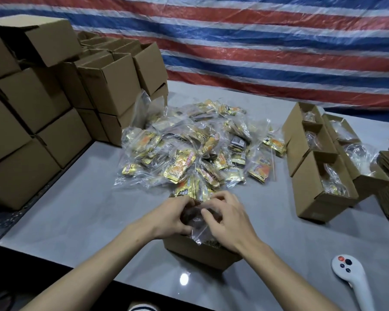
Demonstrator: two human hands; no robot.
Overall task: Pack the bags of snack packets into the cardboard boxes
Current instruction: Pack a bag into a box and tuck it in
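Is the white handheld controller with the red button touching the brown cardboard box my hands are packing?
Apart. The head view shows the white handheld controller lying right of the brown cardboard box, with a bare strip of grey table between them.

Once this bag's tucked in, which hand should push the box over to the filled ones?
Probably right. The right hand is on the clear plastic bag in the open cardboard box, and the row of filled cardboard boxes lies on that side. The left hand would cross over.
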